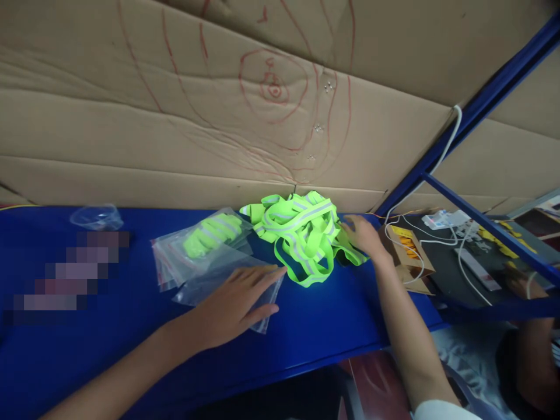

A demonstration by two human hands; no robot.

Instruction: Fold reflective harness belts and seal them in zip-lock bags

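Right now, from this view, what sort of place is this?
Probably a workshop or small factory: a pile of lime-green striped straps and clear plastic bags lie on a blue worktable, and beyond a blue metal bar another person's hand is at a neighbouring bench.

Neon-green, silver-striped straps (301, 236) lie tangled beside clear, overlapping plastic bags (210, 269).

Strap heap (301, 214): on your table (328, 326), in front of the cardboard panel (196, 134).
Plastic bags (168, 262): left of the heap, partly under your left hand (238, 297).
Strap bundle (212, 233): in one of those bags.
Your right hand (364, 236): at the heap's right side.
Carton (405, 271): right of your right hand.
Plastic piece (98, 218): left of the bags, toward the table's back.
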